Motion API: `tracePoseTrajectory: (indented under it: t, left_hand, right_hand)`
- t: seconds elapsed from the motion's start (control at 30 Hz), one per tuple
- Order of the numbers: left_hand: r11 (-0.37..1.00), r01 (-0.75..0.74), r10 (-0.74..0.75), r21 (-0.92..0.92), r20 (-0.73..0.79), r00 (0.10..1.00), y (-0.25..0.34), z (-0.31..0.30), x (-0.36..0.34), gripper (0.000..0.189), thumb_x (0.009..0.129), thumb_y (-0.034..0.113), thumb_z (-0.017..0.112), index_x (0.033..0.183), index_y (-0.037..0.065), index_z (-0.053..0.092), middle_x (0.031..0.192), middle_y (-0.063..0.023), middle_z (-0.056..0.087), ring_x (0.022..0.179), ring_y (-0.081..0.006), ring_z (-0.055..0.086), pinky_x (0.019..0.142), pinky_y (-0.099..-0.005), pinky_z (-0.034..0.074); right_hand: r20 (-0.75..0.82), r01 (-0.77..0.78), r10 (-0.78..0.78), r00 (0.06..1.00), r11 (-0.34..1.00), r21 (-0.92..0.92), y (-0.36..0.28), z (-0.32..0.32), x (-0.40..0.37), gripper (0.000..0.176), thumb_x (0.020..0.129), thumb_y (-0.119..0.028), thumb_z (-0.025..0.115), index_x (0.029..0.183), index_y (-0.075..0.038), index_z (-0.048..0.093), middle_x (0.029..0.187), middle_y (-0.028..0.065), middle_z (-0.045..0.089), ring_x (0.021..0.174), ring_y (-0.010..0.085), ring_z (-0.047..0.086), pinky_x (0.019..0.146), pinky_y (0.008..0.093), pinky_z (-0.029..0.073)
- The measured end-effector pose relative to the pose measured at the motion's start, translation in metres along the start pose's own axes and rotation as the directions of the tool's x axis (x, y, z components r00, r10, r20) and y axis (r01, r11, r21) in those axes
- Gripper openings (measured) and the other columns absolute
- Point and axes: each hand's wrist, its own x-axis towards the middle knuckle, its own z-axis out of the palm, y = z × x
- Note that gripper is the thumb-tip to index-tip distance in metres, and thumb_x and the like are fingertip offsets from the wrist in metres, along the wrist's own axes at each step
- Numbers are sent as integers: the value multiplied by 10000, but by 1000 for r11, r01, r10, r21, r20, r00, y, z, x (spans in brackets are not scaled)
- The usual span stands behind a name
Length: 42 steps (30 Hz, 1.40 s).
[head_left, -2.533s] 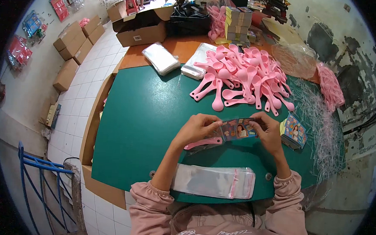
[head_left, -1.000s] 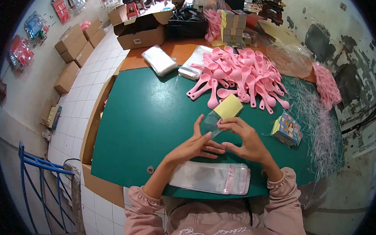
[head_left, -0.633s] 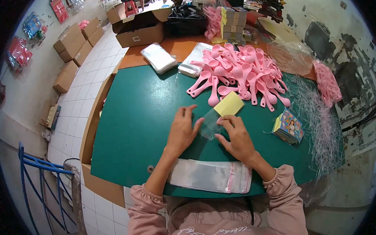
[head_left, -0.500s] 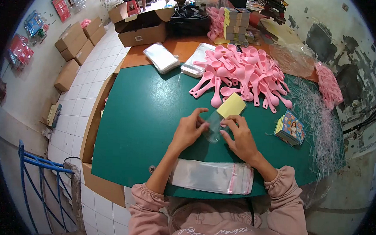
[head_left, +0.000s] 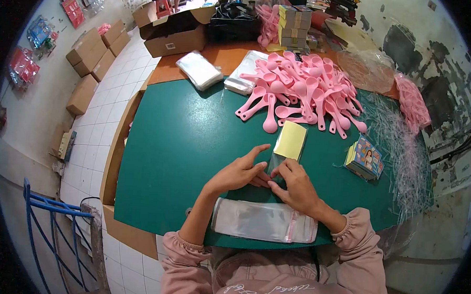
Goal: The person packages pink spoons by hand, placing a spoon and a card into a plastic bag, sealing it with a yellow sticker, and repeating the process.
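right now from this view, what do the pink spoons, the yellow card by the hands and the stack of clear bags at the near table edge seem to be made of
Pink spoons: probably moulded plastic, smooth; colour uniform.
Yellow card: likely paper or thin cardboard; flat, evenly coloured, finish unclear.
Clear bags: apparently thin, glossy plastic film; see-through, with pale reflections.

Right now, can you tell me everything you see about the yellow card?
The yellow card is a plain, pale rectangle that looks like paper or thin cardboard. It seems to be inside a clear bag, whose film shows past its near edge. It looks to lie on the table, between the spoons and the right hand, far end leaning slightly right. Its underside is hidden, and I can't tell whether the hand touches it.
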Motion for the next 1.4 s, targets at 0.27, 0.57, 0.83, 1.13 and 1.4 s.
tracePoseTrajectory:
  t: [0.27, 0.57, 0.83, 1.13, 1.4]
  left_hand:
    - [991, -3, 2, -137, -7, 1000, -1, 5, 2, 473, 938, 243, 406, 1356, 108, 231, 931, -164, 614, 847, -215, 626, 752, -314, 518]
    - [980, -86, 100, 179, -65, 993, -4, 11, 8, 449, 838, 80, 541, 1263, 89, 398, 738, -44, 605, 738, -81, 578, 591, -211, 467]
    - [994, -97, 101, 53, -79, 992, -10, 19, 11, 277, 830, 66, 522, 1106, 85, 532, 760, -38, 647, 703, -72, 590, 583, -207, 457]
    - [991, -101, 108, -83, 84, 991, -14, 13, 14, 228, 885, 156, 506, 1074, 41, 560, 878, -40, 623, 810, -77, 572, 689, -194, 441]
    - [954, -94, 113, -283, 51, 992, -9, 24, 14, 224, 907, 139, 466, 1043, -10, 564, 918, -43, 596, 846, -88, 572, 779, -211, 464]
  right_hand:
    - [-22, 16, -17, 1000, 997, -73, -5, -3, 0, 196, 691, -81, 644, 837, -28, 525, 853, 117, 474, 839, 287, 491, 744, 377, 398]
    - [57, 263, -257, 965, 948, -181, -1, -1, -2, 178, 671, -91, 648, 779, -72, 508, 798, 61, 481, 770, 228, 485, 708, 352, 358]
    - [404, -95, -82, 911, 912, 399, 10, -79, -11, 166, 776, -161, 602, 829, -52, 488, 810, 34, 465, 772, 151, 463, 715, 289, 369]
    - [-203, -285, 230, 952, 906, -312, 130, -199, -22, 192, 752, -44, 568, 939, -29, 530, 932, 84, 533, 866, 182, 533, 782, 318, 427]
    - [63, 23, -7, 998, 968, -249, 24, -46, -17, 513, 636, -182, 759, 1033, -47, 463, 927, 127, 442, 812, 266, 493, 718, 336, 426]
